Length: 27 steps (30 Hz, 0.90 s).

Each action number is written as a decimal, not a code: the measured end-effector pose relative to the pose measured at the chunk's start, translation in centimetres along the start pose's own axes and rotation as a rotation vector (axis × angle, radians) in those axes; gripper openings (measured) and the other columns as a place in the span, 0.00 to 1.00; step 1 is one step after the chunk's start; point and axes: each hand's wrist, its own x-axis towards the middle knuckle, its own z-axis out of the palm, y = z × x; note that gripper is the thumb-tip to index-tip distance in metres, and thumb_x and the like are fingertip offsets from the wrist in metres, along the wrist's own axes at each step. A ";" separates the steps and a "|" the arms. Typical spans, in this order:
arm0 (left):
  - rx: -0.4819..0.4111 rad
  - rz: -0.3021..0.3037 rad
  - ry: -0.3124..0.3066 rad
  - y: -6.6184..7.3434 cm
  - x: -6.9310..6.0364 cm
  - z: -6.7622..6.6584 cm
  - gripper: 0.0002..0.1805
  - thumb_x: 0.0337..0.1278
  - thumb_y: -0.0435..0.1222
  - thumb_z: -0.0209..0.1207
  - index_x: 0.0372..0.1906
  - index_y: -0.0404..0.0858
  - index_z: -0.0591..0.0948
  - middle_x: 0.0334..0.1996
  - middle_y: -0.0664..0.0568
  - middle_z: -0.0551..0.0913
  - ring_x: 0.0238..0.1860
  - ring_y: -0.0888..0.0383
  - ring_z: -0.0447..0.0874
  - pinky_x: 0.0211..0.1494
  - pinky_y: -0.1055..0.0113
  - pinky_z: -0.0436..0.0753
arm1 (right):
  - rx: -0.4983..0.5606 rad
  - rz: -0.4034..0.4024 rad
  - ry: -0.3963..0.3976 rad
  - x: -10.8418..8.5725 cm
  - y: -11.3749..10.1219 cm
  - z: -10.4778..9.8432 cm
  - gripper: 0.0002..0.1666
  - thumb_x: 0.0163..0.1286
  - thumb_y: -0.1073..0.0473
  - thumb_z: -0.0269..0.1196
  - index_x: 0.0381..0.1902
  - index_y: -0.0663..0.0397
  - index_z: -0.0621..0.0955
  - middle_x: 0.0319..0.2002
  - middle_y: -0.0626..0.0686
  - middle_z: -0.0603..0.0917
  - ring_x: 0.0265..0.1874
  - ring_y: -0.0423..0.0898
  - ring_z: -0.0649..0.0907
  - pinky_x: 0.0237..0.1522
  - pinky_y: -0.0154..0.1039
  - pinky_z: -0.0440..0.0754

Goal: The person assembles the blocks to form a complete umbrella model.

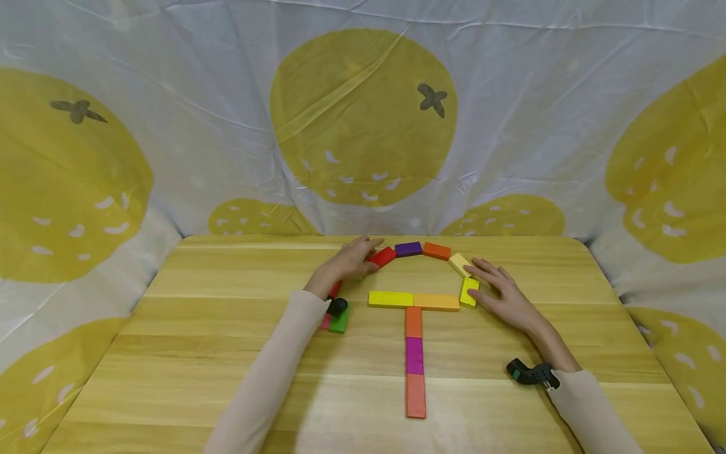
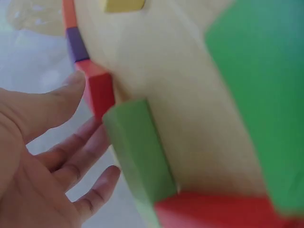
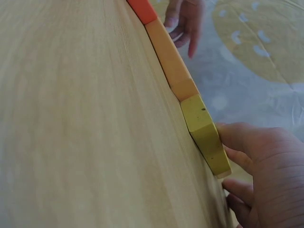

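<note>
My left hand (image 1: 347,261) touches a red block (image 1: 384,257) at the left of an arc of coloured blocks. In the left wrist view, its thumb rests against that block's side and its fingers extend loosely behind. A green block (image 2: 137,152) beside it is hidden under the hand in the head view. At the arc's right side, my right hand (image 1: 507,299) has its thumb against a yellow block (image 1: 469,292). Its fingers reach loosely toward the cream block (image 1: 460,265). Between the hands, the arc continues with a purple block (image 1: 408,250) and an orange block (image 1: 437,251).
Inside the arc, a yellow bar (image 1: 391,299) and a light orange bar (image 1: 437,302) lie end to end. Below runs a stem of orange, magenta (image 1: 414,355) and coral (image 1: 416,396) blocks. Another green block (image 1: 339,319) lies by the left wrist. Patterned cloth (image 1: 363,214) surrounds the wooden table (image 1: 227,353).
</note>
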 end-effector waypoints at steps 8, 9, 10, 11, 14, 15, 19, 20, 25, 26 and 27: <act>-0.055 0.013 -0.033 -1.7 -2.9 -1.0 0.30 0.69 0.34 0.65 0.72 0.34 0.73 0.64 0.39 0.78 0.67 0.42 0.78 0.73 0.44 0.74 | 0.003 -0.006 0.003 0.0 0.1 0.0 0.33 0.75 0.60 0.63 0.76 0.58 0.71 0.79 0.70 0.60 0.79 0.74 0.53 0.77 0.75 0.38; -0.059 0.019 -0.040 -1.8 -3.2 -1.1 0.30 0.67 0.34 0.66 0.72 0.33 0.74 0.64 0.39 0.78 0.66 0.42 0.78 0.72 0.44 0.74 | 0.005 -0.009 0.004 0.0 0.1 0.0 0.33 0.75 0.60 0.63 0.76 0.58 0.71 0.79 0.70 0.60 0.79 0.74 0.53 0.77 0.75 0.38; -0.060 0.026 -0.044 -2.0 -3.4 -1.1 0.30 0.66 0.33 0.67 0.71 0.33 0.75 0.64 0.39 0.78 0.66 0.42 0.78 0.72 0.46 0.75 | 0.007 -0.010 0.005 0.0 0.1 0.0 0.33 0.75 0.61 0.63 0.76 0.58 0.71 0.79 0.70 0.60 0.79 0.74 0.53 0.76 0.75 0.38; -0.058 0.031 -0.043 -2.1 -3.7 -1.0 0.29 0.65 0.32 0.67 0.70 0.33 0.76 0.63 0.39 0.79 0.66 0.42 0.78 0.72 0.46 0.75 | 0.008 -0.011 0.006 0.0 0.1 0.0 0.33 0.75 0.61 0.63 0.75 0.58 0.71 0.78 0.71 0.60 0.79 0.74 0.53 0.76 0.75 0.38; -0.017 0.044 -0.018 -2.3 -4.1 -0.9 0.26 0.64 0.28 0.66 0.66 0.33 0.80 0.61 0.39 0.80 0.63 0.42 0.78 0.70 0.46 0.76 | 0.010 -0.009 0.009 0.0 0.0 0.0 0.33 0.75 0.61 0.63 0.75 0.60 0.71 0.78 0.71 0.60 0.79 0.75 0.53 0.76 0.76 0.38; -0.005 0.044 -0.010 -2.3 -4.3 -0.9 0.25 0.63 0.26 0.65 0.66 0.34 0.80 0.61 0.39 0.80 0.62 0.42 0.78 0.69 0.46 0.76 | 0.009 -0.008 0.009 0.0 0.0 0.0 0.33 0.75 0.61 0.63 0.75 0.60 0.71 0.78 0.71 0.60 0.79 0.75 0.54 0.76 0.76 0.38; 0.014 0.038 0.022 -2.7 -4.7 -0.6 0.26 0.60 0.20 0.61 0.64 0.36 0.82 0.57 0.40 0.81 0.57 0.44 0.78 0.65 0.49 0.79 | 0.010 -0.005 0.010 0.0 -0.1 0.1 0.33 0.75 0.61 0.63 0.75 0.60 0.71 0.78 0.71 0.60 0.79 0.75 0.54 0.76 0.76 0.38; 0.006 0.039 0.027 -2.8 -4.8 -0.6 0.27 0.60 0.20 0.60 0.64 0.36 0.82 0.55 0.40 0.81 0.55 0.44 0.78 0.63 0.49 0.79 | 0.011 -0.004 0.010 0.0 -0.1 0.1 0.33 0.75 0.61 0.63 0.75 0.60 0.71 0.78 0.71 0.60 0.79 0.74 0.53 0.76 0.76 0.38; -0.036 0.036 0.058 -3.5 -5.2 -0.3 0.26 0.63 0.24 0.64 0.67 0.33 0.80 0.50 0.39 0.79 0.54 0.43 0.79 0.60 0.51 0.81 | 0.006 0.001 0.009 0.0 -0.4 0.1 0.33 0.75 0.61 0.63 0.75 0.60 0.71 0.78 0.71 0.61 0.79 0.74 0.53 0.77 0.75 0.38; -0.047 0.036 0.062 -3.6 -5.3 -0.3 0.27 0.63 0.26 0.66 0.68 0.33 0.79 0.49 0.39 0.78 0.54 0.43 0.79 0.60 0.52 0.81 | 0.006 0.003 0.008 0.0 -0.4 0.1 0.33 0.75 0.61 0.63 0.75 0.60 0.71 0.78 0.71 0.61 0.79 0.73 0.53 0.77 0.75 0.38; -0.052 0.036 0.064 -3.8 -5.4 -0.3 0.28 0.64 0.28 0.67 0.68 0.33 0.78 0.49 0.39 0.78 0.54 0.43 0.79 0.60 0.52 0.82 | 0.006 0.004 0.007 0.0 -0.4 0.1 0.33 0.75 0.61 0.63 0.75 0.60 0.71 0.78 0.71 0.61 0.79 0.73 0.53 0.77 0.75 0.38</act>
